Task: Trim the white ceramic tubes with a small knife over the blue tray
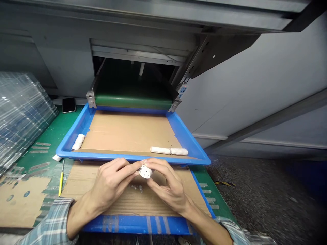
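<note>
A small white part (145,172) with a round end face, marked by several dark holes, is held up just before the near rim of the blue tray (133,157). My left hand (109,182) pinches it from the left with thumb and forefinger. From the other side, the fingers of my right hand (167,185) close around its right and upper edge. Its body behind the face is mostly hidden by the fingers. Inside the tray, a white cylinder (78,142) lies in the left corner, and two more white cylinders (169,150) lie end to end along the near right side.
A green conveyor belt (133,99) ends above the tray's far side, with a white cylinder (142,68) farther back on it. Taped cardboard (163,204) covers the surface below my hands. A yellow-handled screwdriver (61,183), a phone (68,105) and a plastic-wrapped stack (22,115) are at left.
</note>
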Demonstrator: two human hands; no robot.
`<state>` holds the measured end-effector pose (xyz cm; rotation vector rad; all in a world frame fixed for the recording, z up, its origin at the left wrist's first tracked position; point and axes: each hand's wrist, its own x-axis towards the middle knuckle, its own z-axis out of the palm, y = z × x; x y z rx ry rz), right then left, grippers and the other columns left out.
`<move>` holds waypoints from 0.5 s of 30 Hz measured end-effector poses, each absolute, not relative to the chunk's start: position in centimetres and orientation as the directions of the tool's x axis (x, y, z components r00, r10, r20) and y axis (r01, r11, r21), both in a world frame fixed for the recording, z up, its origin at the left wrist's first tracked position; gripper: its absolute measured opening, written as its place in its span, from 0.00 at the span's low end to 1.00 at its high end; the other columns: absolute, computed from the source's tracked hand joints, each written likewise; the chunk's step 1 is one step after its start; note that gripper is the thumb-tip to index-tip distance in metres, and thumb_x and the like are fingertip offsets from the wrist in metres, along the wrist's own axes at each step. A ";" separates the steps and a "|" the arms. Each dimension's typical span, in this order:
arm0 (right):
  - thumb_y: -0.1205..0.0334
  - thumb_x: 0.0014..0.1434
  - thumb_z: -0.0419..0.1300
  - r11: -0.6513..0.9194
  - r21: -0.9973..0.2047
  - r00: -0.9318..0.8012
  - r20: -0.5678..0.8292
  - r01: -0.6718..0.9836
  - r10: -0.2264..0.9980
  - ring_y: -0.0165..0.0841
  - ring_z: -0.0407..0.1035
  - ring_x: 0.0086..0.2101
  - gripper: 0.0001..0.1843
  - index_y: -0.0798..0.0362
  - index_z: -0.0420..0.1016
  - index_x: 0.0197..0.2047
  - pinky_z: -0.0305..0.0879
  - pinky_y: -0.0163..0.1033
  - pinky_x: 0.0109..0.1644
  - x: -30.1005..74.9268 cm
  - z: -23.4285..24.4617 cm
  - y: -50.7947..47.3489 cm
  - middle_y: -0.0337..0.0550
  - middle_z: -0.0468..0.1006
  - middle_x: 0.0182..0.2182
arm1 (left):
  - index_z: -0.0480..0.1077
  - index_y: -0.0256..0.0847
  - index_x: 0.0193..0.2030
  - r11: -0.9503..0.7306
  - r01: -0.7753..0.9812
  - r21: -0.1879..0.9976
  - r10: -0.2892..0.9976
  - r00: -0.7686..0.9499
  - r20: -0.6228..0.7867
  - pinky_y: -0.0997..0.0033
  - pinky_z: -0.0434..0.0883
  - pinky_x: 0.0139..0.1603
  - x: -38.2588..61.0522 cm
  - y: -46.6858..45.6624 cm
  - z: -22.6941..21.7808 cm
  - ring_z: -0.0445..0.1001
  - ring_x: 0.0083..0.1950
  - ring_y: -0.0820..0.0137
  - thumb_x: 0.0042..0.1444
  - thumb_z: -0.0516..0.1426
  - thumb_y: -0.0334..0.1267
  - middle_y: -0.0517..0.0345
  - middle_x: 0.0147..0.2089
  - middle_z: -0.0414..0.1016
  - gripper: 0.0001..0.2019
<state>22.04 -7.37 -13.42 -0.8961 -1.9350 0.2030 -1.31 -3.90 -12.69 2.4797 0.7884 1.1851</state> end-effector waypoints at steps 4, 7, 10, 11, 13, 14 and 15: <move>0.76 0.68 0.61 0.719 -0.472 -0.272 0.704 0.511 0.656 0.41 0.81 0.51 0.22 0.50 0.73 0.62 0.83 0.48 0.55 22.1 -13.2 -7.4 0.50 0.84 0.50 | 0.75 0.45 0.68 -0.790 0.331 0.516 0.609 0.519 0.599 0.72 0.73 0.39 -1.4 -3.8 -12.7 0.73 0.36 0.70 0.77 0.55 0.34 0.58 0.37 0.75 0.17; 0.76 0.68 0.62 0.715 -0.470 -0.270 0.703 0.517 0.657 0.41 0.81 0.51 0.23 0.49 0.73 0.62 0.83 0.48 0.55 22.1 -13.1 -7.4 0.50 0.84 0.50 | 0.76 0.45 0.68 -0.771 0.302 0.561 0.627 0.519 0.582 0.73 0.73 0.38 -1.5 -3.7 -12.7 0.74 0.36 0.70 0.77 0.55 0.34 0.59 0.36 0.75 0.17; 0.77 0.67 0.62 0.712 -0.474 -0.274 0.696 0.518 0.664 0.41 0.81 0.51 0.24 0.50 0.73 0.63 0.83 0.48 0.55 22.1 -13.1 -7.4 0.51 0.84 0.50 | 0.76 0.47 0.68 -0.746 0.266 0.611 0.645 0.521 0.560 0.73 0.73 0.38 -1.6 -3.6 -12.7 0.74 0.35 0.71 0.77 0.55 0.34 0.59 0.37 0.76 0.18; 0.77 0.67 0.62 0.711 -0.477 -0.275 0.694 0.517 0.665 0.41 0.81 0.51 0.24 0.50 0.73 0.63 0.83 0.48 0.56 22.0 -13.1 -7.4 0.51 0.84 0.50 | 0.76 0.47 0.68 -0.738 0.257 0.624 0.650 0.521 0.554 0.73 0.74 0.39 -1.7 -3.6 -12.8 0.74 0.35 0.71 0.77 0.55 0.33 0.59 0.37 0.76 0.18; 0.77 0.68 0.61 0.713 -0.478 -0.280 0.692 0.513 0.666 0.40 0.81 0.51 0.23 0.50 0.73 0.63 0.82 0.47 0.56 22.0 -13.1 -7.4 0.51 0.84 0.50 | 0.76 0.47 0.67 -0.724 0.244 0.645 0.659 0.522 0.542 0.73 0.74 0.40 -1.7 -3.6 -12.8 0.75 0.36 0.71 0.77 0.55 0.33 0.58 0.38 0.77 0.17; 0.77 0.68 0.61 0.715 -0.478 -0.281 0.693 0.510 0.664 0.40 0.81 0.51 0.23 0.51 0.73 0.63 0.82 0.47 0.56 22.0 -13.1 -7.4 0.50 0.83 0.50 | 0.77 0.47 0.67 -0.719 0.241 0.652 0.662 0.523 0.537 0.73 0.74 0.40 -1.7 -3.6 -12.9 0.75 0.36 0.71 0.77 0.56 0.33 0.58 0.38 0.78 0.17; 0.77 0.68 0.61 0.717 -0.479 -0.283 0.693 0.507 0.663 0.40 0.81 0.51 0.23 0.51 0.74 0.62 0.82 0.47 0.56 22.0 -13.2 -7.4 0.50 0.83 0.50 | 0.77 0.47 0.67 -0.715 0.239 0.657 0.665 0.523 0.533 0.73 0.74 0.40 -1.7 -3.6 -12.9 0.76 0.37 0.71 0.77 0.56 0.33 0.57 0.39 0.78 0.17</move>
